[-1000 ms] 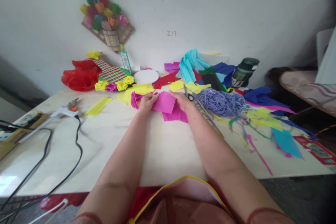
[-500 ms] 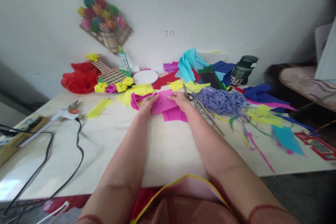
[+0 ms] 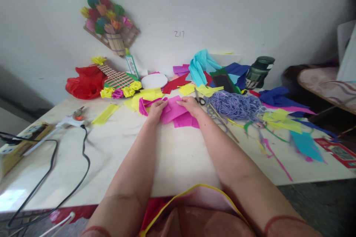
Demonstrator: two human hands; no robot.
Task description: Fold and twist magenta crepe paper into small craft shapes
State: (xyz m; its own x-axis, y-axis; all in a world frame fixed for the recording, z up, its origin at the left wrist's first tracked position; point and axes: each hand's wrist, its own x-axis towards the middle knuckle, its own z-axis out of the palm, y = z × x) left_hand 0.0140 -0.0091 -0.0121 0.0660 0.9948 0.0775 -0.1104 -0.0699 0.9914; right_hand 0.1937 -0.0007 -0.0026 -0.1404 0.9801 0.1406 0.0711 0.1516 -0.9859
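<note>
A sheet of magenta crepe paper (image 3: 174, 110) lies on the pale table (image 3: 178, 155) between both hands. My left hand (image 3: 156, 109) pinches its left edge with the fingers curled closed. My right hand (image 3: 190, 104) grips its upper right edge, fingers bent over the paper. More magenta pieces (image 3: 185, 120) lie underneath and to the left. Scissors (image 3: 198, 99) rest just beyond my right hand, and a heap of lilac cord (image 3: 233, 106) lies to their right.
A glue gun (image 3: 69, 119) with black cable (image 3: 69, 177) and a power strip (image 3: 16, 142) sit at left. Yellow paper (image 3: 105, 113), paper flowers (image 3: 122, 91), a red bag (image 3: 85, 79), a white disc (image 3: 154, 80), a dark jar (image 3: 258, 72) and coloured scraps (image 3: 280, 120) fill the back and right.
The magenta sheet has been drawn in and folded smaller between both hands; my hands have come slightly closer together. The view shifted a little.
</note>
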